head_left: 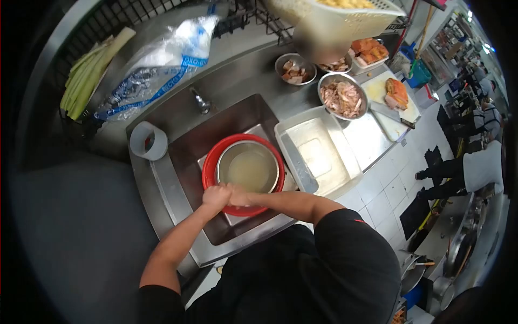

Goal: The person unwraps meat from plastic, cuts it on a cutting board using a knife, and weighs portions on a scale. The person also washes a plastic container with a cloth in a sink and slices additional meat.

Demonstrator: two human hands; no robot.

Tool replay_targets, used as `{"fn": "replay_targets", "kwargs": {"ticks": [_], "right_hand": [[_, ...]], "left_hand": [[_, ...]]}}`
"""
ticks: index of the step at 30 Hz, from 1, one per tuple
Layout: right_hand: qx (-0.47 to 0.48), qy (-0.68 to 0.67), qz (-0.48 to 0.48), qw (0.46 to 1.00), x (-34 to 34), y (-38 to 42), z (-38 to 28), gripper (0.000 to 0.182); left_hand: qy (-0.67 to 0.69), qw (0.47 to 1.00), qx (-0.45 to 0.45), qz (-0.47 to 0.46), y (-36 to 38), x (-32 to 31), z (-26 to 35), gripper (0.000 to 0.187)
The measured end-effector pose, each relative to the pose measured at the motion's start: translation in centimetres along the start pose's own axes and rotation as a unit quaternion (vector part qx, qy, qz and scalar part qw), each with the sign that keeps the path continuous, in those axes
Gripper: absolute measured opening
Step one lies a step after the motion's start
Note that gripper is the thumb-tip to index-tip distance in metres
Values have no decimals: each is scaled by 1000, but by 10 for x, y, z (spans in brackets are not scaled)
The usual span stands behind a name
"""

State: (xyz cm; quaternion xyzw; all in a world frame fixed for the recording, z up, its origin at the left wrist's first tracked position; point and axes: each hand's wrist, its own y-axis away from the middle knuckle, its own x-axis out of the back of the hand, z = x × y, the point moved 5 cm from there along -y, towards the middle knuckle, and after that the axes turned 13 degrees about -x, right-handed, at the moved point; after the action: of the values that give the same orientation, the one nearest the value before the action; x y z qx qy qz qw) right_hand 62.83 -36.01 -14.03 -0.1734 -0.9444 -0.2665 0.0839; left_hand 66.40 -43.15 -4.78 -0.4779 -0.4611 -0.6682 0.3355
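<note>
A red basin (207,174) stands in the steel sink (186,141), with a round metal bowl or strainer (222,156) inside it. Cloudy, pale liquid (248,170) shows in the middle of the metal vessel. At its near rim, my left hand (217,197) and my right hand (241,196) are close together, fingers curled. What they hold between them is too small and hidden to name.
Right of the sink lies a translucent tub (350,156). Beyond it are metal bowls of cut meat (341,99) and a cutting board (394,127) with a knife (393,114). A faucet (200,101) rises behind the sink; a white container (149,141) stands left.
</note>
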Motion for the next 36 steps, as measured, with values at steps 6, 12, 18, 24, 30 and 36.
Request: {"fn": "replay_targets", "kwargs": {"ticks": [6, 12, 18, 24, 30, 36], "right_hand": [[-30, 236, 45, 970, -2, 19, -2, 25], [50, 387, 84, 917, -2, 5, 2, 22], [187, 444, 209, 851, 37, 16, -24, 17], [-146, 201, 252, 935, 91, 73, 27, 25], [-161, 80, 269, 946, 90, 145, 53, 28], [19, -133, 353, 926, 87, 188, 29, 54]], "left_hand": [[205, 953, 208, -81, 13, -57, 5, 26], [418, 849, 322, 34, 21, -98, 5, 32], [698, 633, 320, -96, 6, -99, -11, 15], [447, 820, 99, 344, -112, 51, -160, 27], [547, 726, 108, 403, -180, 29, -240, 50], [710, 617, 257, 221, -171, -181, -176, 17]]}}
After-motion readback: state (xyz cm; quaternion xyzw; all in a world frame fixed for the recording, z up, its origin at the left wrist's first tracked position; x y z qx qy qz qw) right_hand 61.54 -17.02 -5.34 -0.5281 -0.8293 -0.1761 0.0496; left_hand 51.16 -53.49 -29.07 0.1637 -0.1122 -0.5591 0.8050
